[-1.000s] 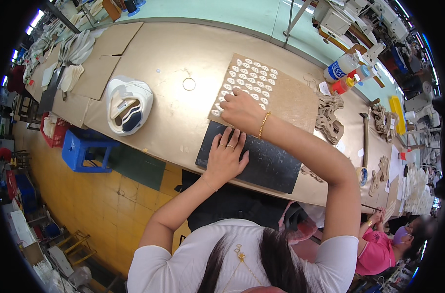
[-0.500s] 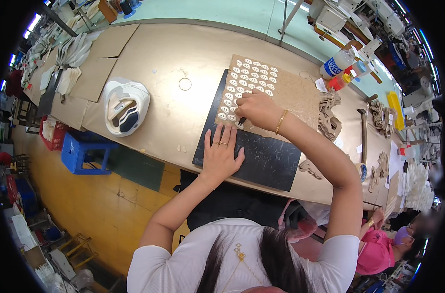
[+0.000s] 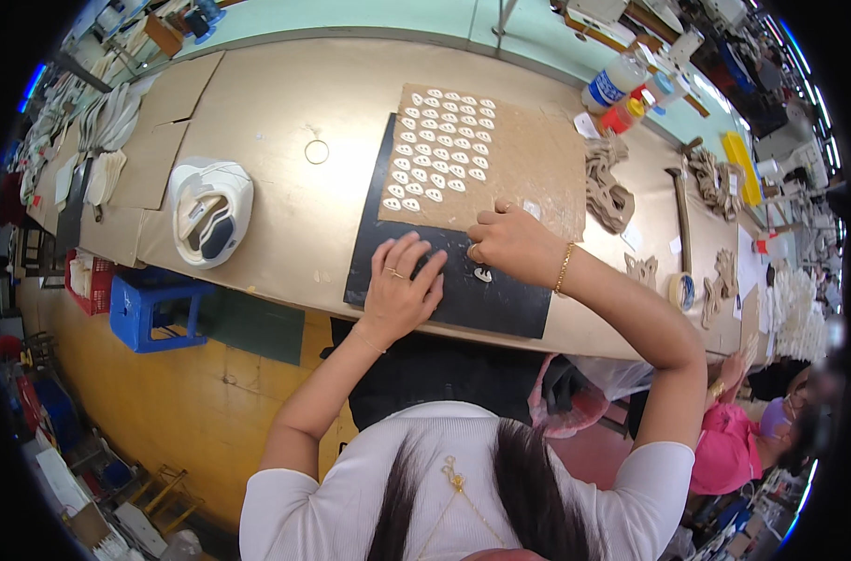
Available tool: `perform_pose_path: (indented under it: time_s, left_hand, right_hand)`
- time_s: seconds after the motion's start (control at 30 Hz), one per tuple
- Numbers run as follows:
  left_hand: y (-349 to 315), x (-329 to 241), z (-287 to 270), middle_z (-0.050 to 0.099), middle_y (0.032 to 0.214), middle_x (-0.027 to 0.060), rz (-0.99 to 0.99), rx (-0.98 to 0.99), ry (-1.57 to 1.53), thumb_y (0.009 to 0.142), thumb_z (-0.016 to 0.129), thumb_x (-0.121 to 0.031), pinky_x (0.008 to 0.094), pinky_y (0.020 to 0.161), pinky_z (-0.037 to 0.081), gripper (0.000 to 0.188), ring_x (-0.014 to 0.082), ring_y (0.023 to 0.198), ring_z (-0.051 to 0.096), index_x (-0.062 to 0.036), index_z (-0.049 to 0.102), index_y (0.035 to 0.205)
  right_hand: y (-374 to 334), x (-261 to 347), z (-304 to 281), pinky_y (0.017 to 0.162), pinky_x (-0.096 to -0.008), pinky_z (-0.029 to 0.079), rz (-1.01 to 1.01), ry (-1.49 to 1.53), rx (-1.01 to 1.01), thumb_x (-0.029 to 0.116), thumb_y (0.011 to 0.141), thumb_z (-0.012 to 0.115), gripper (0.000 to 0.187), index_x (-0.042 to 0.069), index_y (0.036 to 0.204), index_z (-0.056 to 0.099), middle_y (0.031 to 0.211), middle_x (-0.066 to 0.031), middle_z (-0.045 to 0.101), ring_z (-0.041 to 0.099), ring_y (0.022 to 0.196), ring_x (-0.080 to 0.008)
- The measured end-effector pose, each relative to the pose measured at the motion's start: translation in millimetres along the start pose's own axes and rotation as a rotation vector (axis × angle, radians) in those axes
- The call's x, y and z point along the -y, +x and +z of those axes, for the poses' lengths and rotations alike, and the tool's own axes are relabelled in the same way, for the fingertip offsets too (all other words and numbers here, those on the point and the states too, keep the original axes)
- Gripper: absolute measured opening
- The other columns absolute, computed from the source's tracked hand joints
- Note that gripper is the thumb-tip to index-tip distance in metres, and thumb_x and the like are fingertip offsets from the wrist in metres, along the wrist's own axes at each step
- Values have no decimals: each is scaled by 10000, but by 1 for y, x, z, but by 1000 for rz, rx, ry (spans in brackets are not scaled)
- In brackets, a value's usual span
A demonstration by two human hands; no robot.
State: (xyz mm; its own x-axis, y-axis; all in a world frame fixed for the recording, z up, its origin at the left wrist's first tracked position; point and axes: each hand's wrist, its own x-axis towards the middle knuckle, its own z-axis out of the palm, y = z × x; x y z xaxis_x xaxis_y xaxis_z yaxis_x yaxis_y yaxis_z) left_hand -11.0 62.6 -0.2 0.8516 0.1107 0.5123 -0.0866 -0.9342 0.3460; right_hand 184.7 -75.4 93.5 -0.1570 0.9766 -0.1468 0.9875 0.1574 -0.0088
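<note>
Over the black mat (image 3: pixel 374 252), my right hand (image 3: pixel 514 245) is closed with its fingers curled down; whatever it may hold is hidden. Just below its fingertips lies a small white cut piece (image 3: pixel 482 275) with dark openings. My left hand (image 3: pixel 402 280) rests on the mat to the left, fingers bent and apart, holding nothing I can see. Beyond both hands, a brown board (image 3: pixel 537 150) overlaps the mat. Rows of small white rounded pieces (image 3: pixel 441 154), each with openings, cover the board's left half.
A white shoe-like form (image 3: pixel 212 210) stands left, near a rubber band (image 3: pixel 316 151). Bottles (image 3: pixel 622 79), brown cut parts (image 3: pixel 607 187), a hammer (image 3: pixel 682 220) and a tape roll (image 3: pixel 681 290) lie right. A blue stool (image 3: pixel 154 309) stands by the table; a person in pink (image 3: pixel 724 449) sits right.
My right hand has moved from the board's lower left corner rightward onto the mat, where a white piece now lies. A dark tip seen under its fingers before is now hidden. The view has shifted.
</note>
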Motion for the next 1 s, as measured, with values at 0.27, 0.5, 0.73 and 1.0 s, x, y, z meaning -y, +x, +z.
perform_pose_path:
  time_s: [0.27,0.5,0.73,1.0]
  left_hand:
    - [0,-40,4,568,1170,91,95,128,-77,826,751,-253,466,957,394,368,276,1101,525,-146,700,1174]
    - [5,-43,12,571,1169,105,109,171,-7,813,766,-266,485,954,394,364,303,1112,525,-145,705,1151]
    - [10,-49,13,563,1124,102,80,179,-11,803,769,-215,479,962,403,330,302,1110,529,-123,708,1114]
    - [4,-41,16,560,1149,116,35,89,-234,794,744,-42,448,942,430,393,308,1082,549,-74,663,1177]
  right_hand:
    - [-2,16,12,908,-352,449,-25,-31,-89,199,758,705,38,186,735,733,828,38,670,634,961,-159]
    - [-9,23,15,938,-375,446,38,-71,-156,232,781,706,58,186,760,733,813,41,670,636,974,-161]
    - [-92,-8,7,873,-386,519,714,357,-657,135,829,743,220,65,1022,663,1038,-75,688,674,977,-265]
    - [-181,50,74,700,-378,524,1303,484,-541,176,830,789,146,64,916,754,945,-69,644,650,759,-249]
